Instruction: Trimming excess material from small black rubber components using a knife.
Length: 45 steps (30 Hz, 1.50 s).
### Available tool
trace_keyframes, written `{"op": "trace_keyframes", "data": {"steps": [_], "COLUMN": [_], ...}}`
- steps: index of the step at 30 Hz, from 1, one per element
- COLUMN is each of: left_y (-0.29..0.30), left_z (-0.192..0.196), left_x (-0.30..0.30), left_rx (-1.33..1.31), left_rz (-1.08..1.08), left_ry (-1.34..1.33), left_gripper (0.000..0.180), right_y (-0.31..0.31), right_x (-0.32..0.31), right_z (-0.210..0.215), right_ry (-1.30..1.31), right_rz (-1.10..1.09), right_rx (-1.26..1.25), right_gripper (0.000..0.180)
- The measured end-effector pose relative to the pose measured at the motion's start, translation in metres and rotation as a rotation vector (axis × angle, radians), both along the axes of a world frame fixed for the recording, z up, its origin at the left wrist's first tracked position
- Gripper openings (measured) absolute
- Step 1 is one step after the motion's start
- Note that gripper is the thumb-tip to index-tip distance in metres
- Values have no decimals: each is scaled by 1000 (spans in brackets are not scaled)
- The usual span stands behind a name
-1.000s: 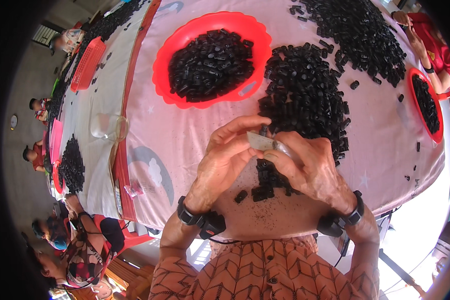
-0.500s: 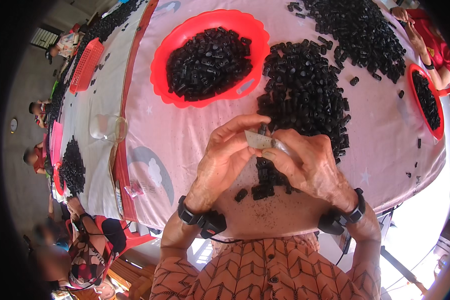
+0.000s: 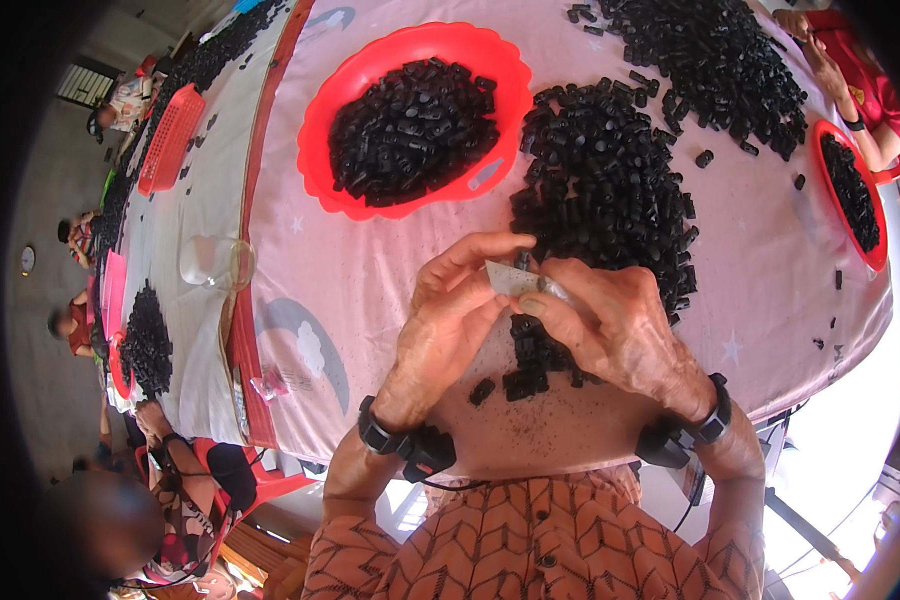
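Note:
Close to my body, both hands meet over the near end of a pile of small black plastic parts (image 3: 600, 180). My left hand (image 3: 440, 320) pinches one small black cylindrical part (image 3: 523, 259) between thumb and fingertips, mostly covered by the fingers. In my right hand (image 3: 625, 325) is a blade (image 3: 508, 279), flat, pale and slant-tipped, with its grip end largely inside my fist. The blade lies against or just beside the part; exact contact is hidden. A few loose black parts (image 3: 482, 391) rest below my hands, among dark specks on the cloth.
A red scalloped basin (image 3: 315, 120) of black parts stands at the far left of the pile. Another heap (image 3: 710, 70) lies at the far right, by a smaller red basin (image 3: 879, 255) and another person's arms (image 3: 855, 100). A clear jar (image 3: 220, 262) sits left; people sit beyond.
My hands keep nearly the same pose, blade and part still together. The view has shifted slightly. At lower left, a nearby person's head has moved closer into view.

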State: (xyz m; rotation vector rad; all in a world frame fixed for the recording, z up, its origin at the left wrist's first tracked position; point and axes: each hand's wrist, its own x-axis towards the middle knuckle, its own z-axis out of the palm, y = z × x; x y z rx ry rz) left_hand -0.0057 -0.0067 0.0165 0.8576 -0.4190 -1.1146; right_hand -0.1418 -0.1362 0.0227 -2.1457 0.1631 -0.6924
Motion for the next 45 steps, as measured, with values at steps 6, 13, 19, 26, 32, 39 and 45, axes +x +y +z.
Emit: {"op": "trace_keyframes", "data": {"steps": [6, 13, 19, 26, 32, 39, 45], "left_y": [-1, -3, 1, 1, 2, 1, 0], "left_z": [-1, -3, -5, -3, -2, 0, -2], "left_x": [-3, -2, 9, 11, 11, 10, 8], "left_rx": [-14, -8, -86, -37, 12, 42, -25], "left_rz": [22, -5, -25, 40, 50, 39, 28], "left_ry": [-32, 31, 66, 73, -10, -14, -33], "left_gripper": [30, 33, 30, 28, 28, 31, 33], "right_y": [1, -1, -3, -5, -4, -5, -6], "right_x": [0, 0, -2, -5, -5, -4, -5], "right_z": [0, -3, 13, 20, 12, 13, 14], "right_ry": [-5, 28, 62, 118, 104, 62, 66], "right_rz": [-8, -11, -159, -193, -137, -118, -113], "right_rx": [-24, -44, 317, 344, 271, 258, 235], "right_gripper": [20, 22, 17, 18, 22, 22, 21]}}
